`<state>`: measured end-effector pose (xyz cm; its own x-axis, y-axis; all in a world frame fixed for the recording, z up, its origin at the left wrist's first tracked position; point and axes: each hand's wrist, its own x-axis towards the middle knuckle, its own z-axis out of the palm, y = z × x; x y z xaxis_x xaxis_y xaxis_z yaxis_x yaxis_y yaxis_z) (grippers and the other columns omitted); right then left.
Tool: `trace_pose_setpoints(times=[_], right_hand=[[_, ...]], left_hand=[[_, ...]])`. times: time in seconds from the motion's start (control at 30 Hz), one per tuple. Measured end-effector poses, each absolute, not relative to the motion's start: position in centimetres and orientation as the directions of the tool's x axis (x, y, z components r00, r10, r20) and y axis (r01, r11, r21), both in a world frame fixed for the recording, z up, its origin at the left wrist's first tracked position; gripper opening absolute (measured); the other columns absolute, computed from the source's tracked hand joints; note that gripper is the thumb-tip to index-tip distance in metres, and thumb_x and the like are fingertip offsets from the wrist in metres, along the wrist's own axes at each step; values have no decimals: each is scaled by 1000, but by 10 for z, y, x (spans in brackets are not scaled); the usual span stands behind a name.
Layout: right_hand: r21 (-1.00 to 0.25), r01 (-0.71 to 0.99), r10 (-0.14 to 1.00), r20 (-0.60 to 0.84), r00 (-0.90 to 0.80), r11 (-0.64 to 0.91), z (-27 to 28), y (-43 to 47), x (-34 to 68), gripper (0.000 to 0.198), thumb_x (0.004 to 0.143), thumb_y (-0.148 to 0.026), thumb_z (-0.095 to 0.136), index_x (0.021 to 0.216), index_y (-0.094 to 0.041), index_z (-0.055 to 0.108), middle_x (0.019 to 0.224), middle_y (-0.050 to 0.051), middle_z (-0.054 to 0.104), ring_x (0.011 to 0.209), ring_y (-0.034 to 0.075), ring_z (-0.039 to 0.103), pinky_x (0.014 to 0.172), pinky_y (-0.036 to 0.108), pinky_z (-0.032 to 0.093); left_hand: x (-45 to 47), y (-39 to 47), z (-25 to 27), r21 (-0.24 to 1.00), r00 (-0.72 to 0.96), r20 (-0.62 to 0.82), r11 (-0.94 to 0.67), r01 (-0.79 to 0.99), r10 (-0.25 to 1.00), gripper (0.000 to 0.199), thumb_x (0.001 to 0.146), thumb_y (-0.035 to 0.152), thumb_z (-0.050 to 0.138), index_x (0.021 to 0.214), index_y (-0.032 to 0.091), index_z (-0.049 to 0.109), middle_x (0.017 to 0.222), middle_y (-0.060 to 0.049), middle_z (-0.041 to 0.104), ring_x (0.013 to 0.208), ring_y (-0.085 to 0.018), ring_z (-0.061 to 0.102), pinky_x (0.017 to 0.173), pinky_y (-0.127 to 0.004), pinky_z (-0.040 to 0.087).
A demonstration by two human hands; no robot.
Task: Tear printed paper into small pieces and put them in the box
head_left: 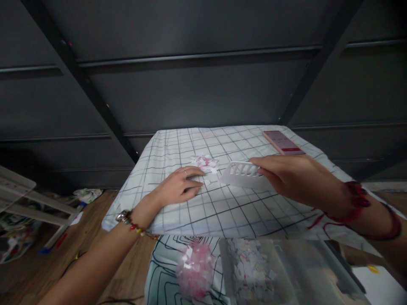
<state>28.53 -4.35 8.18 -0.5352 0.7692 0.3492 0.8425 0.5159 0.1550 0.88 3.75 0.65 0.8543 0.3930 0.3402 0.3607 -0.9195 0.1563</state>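
Note:
My left hand (182, 185) lies on the checked cloth, its fingers stretched out and apart. Just beyond its fingertips are small white paper slips (210, 178) and a little heap of pink-and-white pieces (203, 162). Whether the fingertips touch the slips, I cannot tell. My right hand (284, 173) is closed on the end of a white slotted plastic piece (237, 176), with a row of oblong openings along its upper part. That piece is tilted, its free end pointing left toward the slips. My fingers and palm hide its right end.
A phone (282, 142) with a lit screen lies at the table's back right. Below the near edge sit a clear bag of pink pieces (195, 271) and a grey plastic box (224, 271) holding many paper slips. A dark panelled wall (197, 93) stands behind the table.

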Motion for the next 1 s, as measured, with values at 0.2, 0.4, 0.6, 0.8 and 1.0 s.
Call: trace_pose_setpoints(times=[0.2, 0.4, 0.6, 0.8, 1.0], right_hand=[[223, 814, 664, 482, -571, 537, 81, -39, 283, 26, 82, -13, 35, 95, -15, 58, 77, 5, 66, 63, 16, 59, 55, 27, 41], [201, 784, 693, 376, -615, 587, 80, -32, 264, 28, 78, -9, 36, 95, -15, 58, 76, 5, 64, 63, 14, 57, 55, 26, 39], [249, 802, 760, 262, -595, 543, 91, -31, 264, 27, 77, -10, 37, 92, -16, 58, 78, 5, 65, 67, 16, 58, 55, 27, 37], [297, 838, 810, 250, -530, 457, 101, -23, 267, 30, 80, -16, 35, 98, -18, 58, 88, 5, 66, 73, 18, 60, 57, 28, 38], [285, 847, 819, 247, -517, 449, 102, -19, 270, 31, 80, -18, 35, 100, -19, 59, 87, 5, 67, 76, 18, 60, 61, 28, 38]], left_hand=[[8, 39, 9, 137, 798, 410, -895, 425, 441, 26, 89, 25, 39, 96, 17, 63, 114, -8, 56, 110, -22, 48, 94, -41, 40], [6, 43, 5, 115, 761, 463, -882, 457, 455, 25, 88, 21, 40, 94, 14, 62, 109, -10, 57, 104, -22, 51, 88, -41, 44], [4, 44, 4, 101, 761, 450, -874, 476, 467, 23, 87, 19, 41, 91, 14, 63, 108, -9, 58, 102, -21, 52, 86, -40, 44], [4, 45, 2, 90, 762, 458, -876, 474, 459, 24, 88, 19, 41, 91, 14, 63, 107, -10, 58, 100, -22, 53, 86, -40, 44], [2, 47, 0, 90, 768, 445, -876, 473, 461, 23, 88, 18, 41, 89, 14, 63, 105, -9, 59, 99, -21, 53, 87, -40, 44]])
